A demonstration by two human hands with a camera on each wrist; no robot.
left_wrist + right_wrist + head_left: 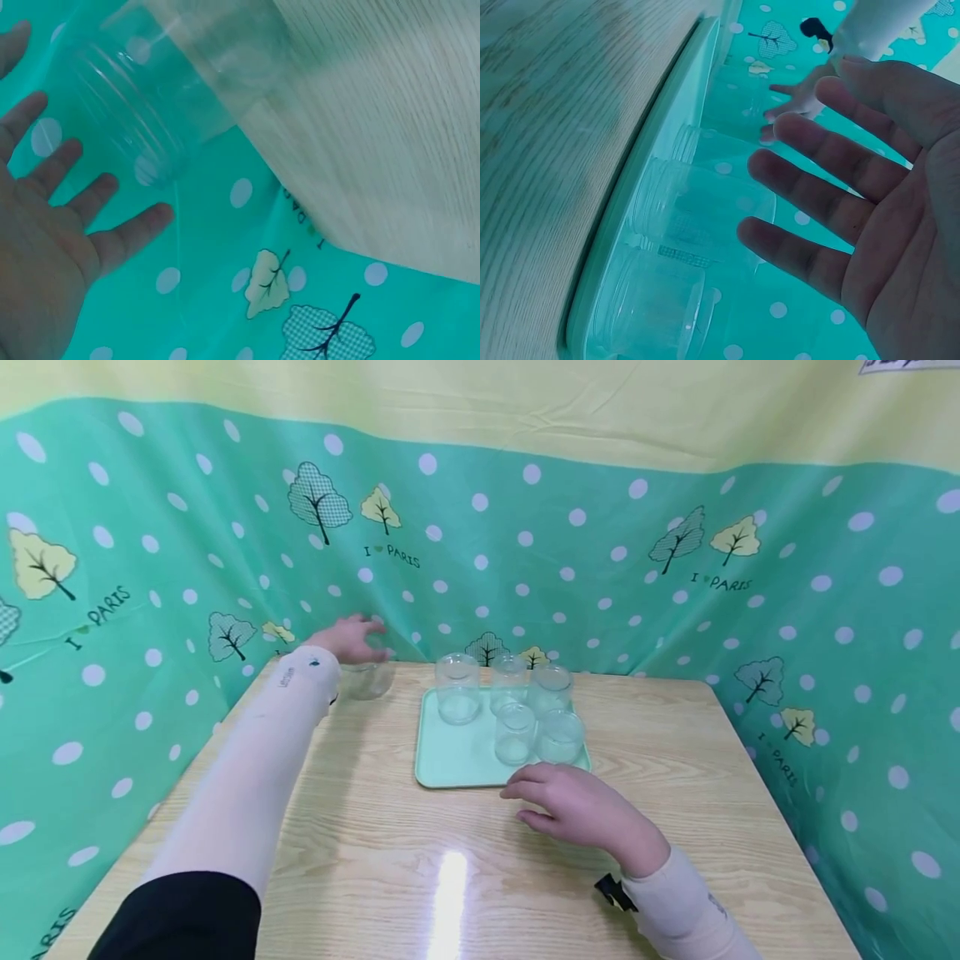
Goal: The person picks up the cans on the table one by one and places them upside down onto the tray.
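Note:
At the table's far left, my left hand (347,640) hovers just above a clear, empty jar (369,682). In the left wrist view its fingers (127,236) are spread and apart from the jar's ribbed rim (131,109). My right hand (577,806) is held over the table at the near right corner of a pale green tray (457,764), its fingers relaxed and holding nothing. Several clear jars stand on the tray, among them a tall one (458,689) at the back left and a squat one (560,737) nearest my right hand.
The wooden table (375,860) meets a green dotted curtain (555,552) at its back and sides. The left front part of the tray has bare surface. A bright light reflection (450,893) lies on the wood near the front.

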